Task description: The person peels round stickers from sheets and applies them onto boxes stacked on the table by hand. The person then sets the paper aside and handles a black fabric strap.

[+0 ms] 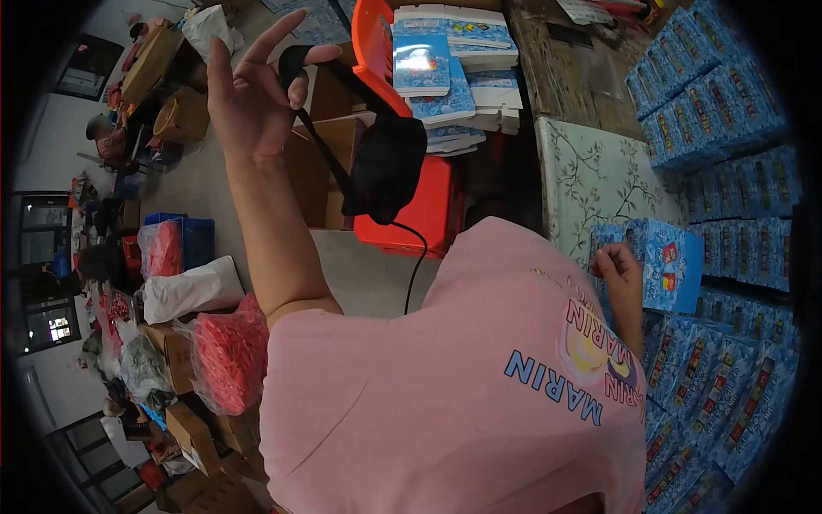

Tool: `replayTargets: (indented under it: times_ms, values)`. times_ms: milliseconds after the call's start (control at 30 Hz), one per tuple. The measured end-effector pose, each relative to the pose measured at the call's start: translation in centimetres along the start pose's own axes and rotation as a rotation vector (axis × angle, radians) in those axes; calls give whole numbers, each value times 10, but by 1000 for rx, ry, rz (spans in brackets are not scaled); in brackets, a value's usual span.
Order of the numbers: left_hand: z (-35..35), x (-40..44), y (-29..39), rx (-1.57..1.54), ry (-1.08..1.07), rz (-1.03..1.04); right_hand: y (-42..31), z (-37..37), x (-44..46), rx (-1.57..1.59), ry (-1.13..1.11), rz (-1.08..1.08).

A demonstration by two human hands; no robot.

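Note:
My left hand [248, 103] is raised at the upper left, palm towards me. Its thumb is stretched out, and some fingers are bent around a black strap [321, 141]. From that strap hangs a soft black pouch-like thing [390, 167], with a thin black cable [419, 257] running down towards my pink shirt [445, 394]. On the right, my right hand [623, 278] has its fingers curled against a blue printed box [672, 265] at the table's edge. The fingertips there are partly hidden.
A floral-covered table [591, 171] stands at the right, with stacked blue boxes [711, 111] beyond. Flat blue-printed cartons [445, 98] lie by an orange chair [371, 43] and a red stool [419, 210]. Bags, cartons and a seated person [111, 141] are at the left.

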State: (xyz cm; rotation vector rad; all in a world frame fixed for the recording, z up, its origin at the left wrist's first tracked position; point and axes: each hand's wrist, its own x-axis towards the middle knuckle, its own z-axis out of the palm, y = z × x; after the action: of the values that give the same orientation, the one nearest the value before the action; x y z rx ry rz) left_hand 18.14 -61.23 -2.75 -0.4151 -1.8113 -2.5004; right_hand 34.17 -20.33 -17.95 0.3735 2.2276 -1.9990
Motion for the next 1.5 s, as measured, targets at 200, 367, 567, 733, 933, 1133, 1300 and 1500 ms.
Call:
replayTargets:
  times_ms: [200, 367, 567, 733, 933, 1133, 1300, 1500]
  values:
    - [22, -4, 9, -211, -350, -15, -7, 17, 26, -28, -132, -13]
    - [60, -17, 15, -564, -703, -29, -16, 55, 89, -13, -303, -35]
    - [161, -67, -42, -400, -890, 353, -9, 111, 149, 105, -515, -87]
    - [195, -102, -63, -123, -1254, 221, -9, 103, 130, -634, -916, -69]
    - [193, -104, -79, -215, -1264, 304, -9, 67, 71, -573, -818, -389]
    - [190, -102, -83, -244, -1299, 299, -23, 55, 45, -523, -796, -387]
    - [187, -100, -85, -261, -1328, 275, -29, 49, 35, -485, -801, -347]
    - [183, -96, -84, -265, -1286, 196, -26, 52, 43, -390, -615, -264]
